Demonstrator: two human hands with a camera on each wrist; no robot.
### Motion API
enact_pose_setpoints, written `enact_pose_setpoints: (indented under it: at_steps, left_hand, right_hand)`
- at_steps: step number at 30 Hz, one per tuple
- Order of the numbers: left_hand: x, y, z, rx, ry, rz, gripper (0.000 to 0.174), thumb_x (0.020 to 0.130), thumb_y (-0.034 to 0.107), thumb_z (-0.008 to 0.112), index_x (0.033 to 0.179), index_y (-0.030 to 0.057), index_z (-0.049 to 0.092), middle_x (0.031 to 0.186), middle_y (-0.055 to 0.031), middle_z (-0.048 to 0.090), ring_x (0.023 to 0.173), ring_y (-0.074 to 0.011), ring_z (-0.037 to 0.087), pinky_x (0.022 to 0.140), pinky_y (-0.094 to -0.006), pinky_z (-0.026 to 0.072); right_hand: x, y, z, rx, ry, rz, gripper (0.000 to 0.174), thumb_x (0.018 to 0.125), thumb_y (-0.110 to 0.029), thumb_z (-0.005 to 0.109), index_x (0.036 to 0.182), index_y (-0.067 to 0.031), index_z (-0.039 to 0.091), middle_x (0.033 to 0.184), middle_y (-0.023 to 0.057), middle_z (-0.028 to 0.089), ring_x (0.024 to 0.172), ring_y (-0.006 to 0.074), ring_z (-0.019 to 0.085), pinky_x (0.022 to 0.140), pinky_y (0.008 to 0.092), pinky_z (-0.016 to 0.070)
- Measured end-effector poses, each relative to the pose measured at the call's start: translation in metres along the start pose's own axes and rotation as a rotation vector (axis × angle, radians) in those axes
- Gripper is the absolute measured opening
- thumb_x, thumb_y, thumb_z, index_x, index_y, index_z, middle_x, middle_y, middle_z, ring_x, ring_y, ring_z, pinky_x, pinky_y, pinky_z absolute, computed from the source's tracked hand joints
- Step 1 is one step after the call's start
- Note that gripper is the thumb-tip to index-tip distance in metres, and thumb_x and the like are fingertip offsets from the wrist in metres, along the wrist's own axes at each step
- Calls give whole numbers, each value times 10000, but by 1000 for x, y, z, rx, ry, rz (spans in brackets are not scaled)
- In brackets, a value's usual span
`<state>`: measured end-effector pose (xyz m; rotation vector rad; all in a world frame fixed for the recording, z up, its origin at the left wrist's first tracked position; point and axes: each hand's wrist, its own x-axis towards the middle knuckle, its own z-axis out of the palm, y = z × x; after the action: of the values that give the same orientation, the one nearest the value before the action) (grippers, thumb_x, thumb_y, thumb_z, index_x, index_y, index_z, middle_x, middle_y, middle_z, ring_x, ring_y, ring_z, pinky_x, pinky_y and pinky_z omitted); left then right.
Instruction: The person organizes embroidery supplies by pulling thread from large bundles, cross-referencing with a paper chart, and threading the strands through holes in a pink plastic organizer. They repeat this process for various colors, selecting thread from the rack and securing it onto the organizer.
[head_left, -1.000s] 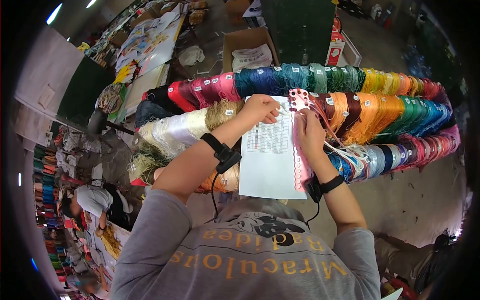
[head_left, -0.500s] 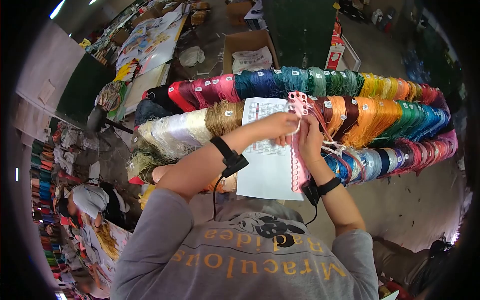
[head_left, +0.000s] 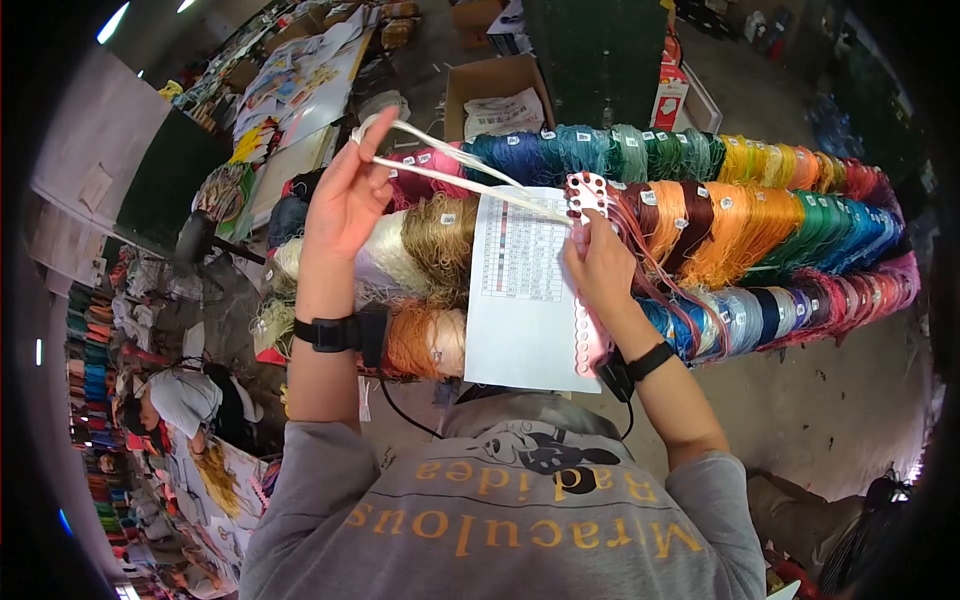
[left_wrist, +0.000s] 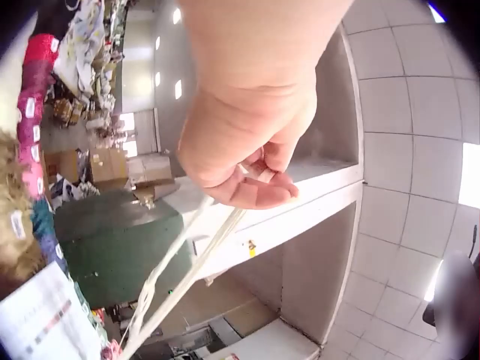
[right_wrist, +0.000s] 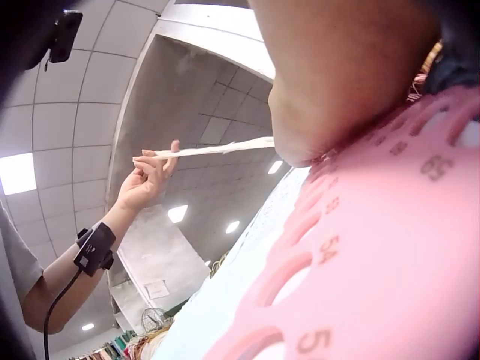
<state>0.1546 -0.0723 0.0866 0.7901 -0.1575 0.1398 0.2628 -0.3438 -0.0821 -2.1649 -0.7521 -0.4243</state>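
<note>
**White Thread Drawn Taut Between Left Hand and Pink Strip**

The left hand [head_left: 340, 212] is raised to the left of a printed sheet [head_left: 515, 350], its fingers partly curled round a looped length of white thread [head_left: 430, 173], with one finger pointing up. From there the thread runs in two stretched lengths, slanting down across the top of the sheet to the upper end of a pink strip [head_left: 585, 345].

The right hand [head_left: 605, 268] grips that upper end, its fingers closed on the strip where the white thread meets it; how the fingertips sit on the thread cannot be told. The strip lies along the right side of the sheet. It has rows of holes and printed numbers, and reddish threads [head_left: 650, 265] trail from its upper part over the skeins beside it.

Sheet and strip lie over long rows of labelled, coloured skeins [head_left: 765, 220]: orange, green and blue to the right, white and olive-brown to the left. Beyond the rows stands an open cardboard box [head_left: 457, 110] with a white bag [head_left: 505, 112] in it. At the far left, another person [head_left: 180, 400] leans over a table [head_left: 235, 470] with yellowish thread on it.
</note>
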Motion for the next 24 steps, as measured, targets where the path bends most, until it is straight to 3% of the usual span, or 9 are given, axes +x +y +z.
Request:
enact_pose_setpoints:
  at_steps: [4, 7, 9, 10, 11, 13, 15, 19, 24]
  left_hand:
    - [-17, 16, -40, 686, 405, 173, 244, 962, 186, 499, 878, -14, 611, 1453, -88, 326, 657, -59, 508, 618, -227, 471]
    - [-17, 16, -73, 725, 452, 144, 246, 952, 212, 523, 853, 9, 621, 1332, -93, 474, 627, -54, 527, 592, -226, 469]
    - [-15, 17, -99, 953, 518, 23, 237, 951, 220, 523, 857, 31, 632, 982, -61, 646, 549, -66, 520, 532, -227, 457]
    - [-16, 13, -115, 1179, 527, 22, 274, 950, 268, 521, 877, 36, 647, 658, -22, 616, 483, -97, 518, 485, -245, 438]
    - [-16, 12, -145, 1495, 471, 71, 342, 946, 337, 519, 897, 25, 651, 628, -53, 609, 488, -122, 545, 484, -266, 436]
    - [-25, 1, -106, 1621, 540, -85, 420, 943, 408, 499, 908, 20, 657, 638, -72, 614, 510, -127, 565, 480, -288, 432]
    - [-31, -17, -104, 1590, 343, -305, 476, 946, 441, 468, 939, 0, 649, 702, -89, 641, 515, -139, 572, 489, -298, 454]
    - [-40, -73, -72, 1301, 62, -674, 461, 945, 397, 490, 1028, -43, 596, 820, -118, 658, 503, -137, 567, 467, -265, 469]
    - [-31, -114, -84, 974, 40, -792, 316, 937, 264, 541, 1031, -35, 585, 795, -117, 647, 452, -104, 521, 404, -235, 415]
  right_hand:
    - [-2, 1, 4, -37, 8, -5, 407, 796, -187, 625, 1159, -58, 494, 903, 110, 588, 782, 296, 617, 647, 400, 491]
    - [-2, 3, 8, -65, 18, 3, 427, 799, -191, 630, 1178, -56, 490, 914, 113, 600, 778, 297, 620, 653, 393, 495]
    - [-6, 1, 5, -75, 15, 25, 443, 801, -196, 636, 1193, -53, 487, 915, 114, 606, 776, 296, 623, 656, 389, 497]
    - [-6, 0, 0, -8, -29, 61, 460, 803, -202, 643, 1205, -47, 482, 906, 116, 608, 771, 293, 624, 656, 387, 497]
    - [-4, -1, -5, 57, -62, 96, 476, 806, -208, 651, 1217, -40, 478, 898, 117, 610, 766, 290, 624, 656, 386, 497]
    - [-10, -4, -18, 244, -76, 213, 500, 809, -221, 663, 1225, -19, 472, 875, 125, 604, 768, 290, 614, 669, 385, 490]
    - [-20, -14, -36, 76, 13, 139, 513, 812, -226, 666, 1230, -7, 463, 848, 143, 592, 782, 303, 599, 696, 390, 481]
    - [-46, -44, -36, -331, -73, 45, 636, 754, -240, 701, 1294, -40, 430, 1100, 150, 530, 989, 321, 533, 805, 415, 450]
    - [-53, -53, -23, -250, -66, 224, 643, 707, -121, 642, 1302, -38, 413, 1203, 198, 465, 1097, 377, 475, 927, 427, 413]
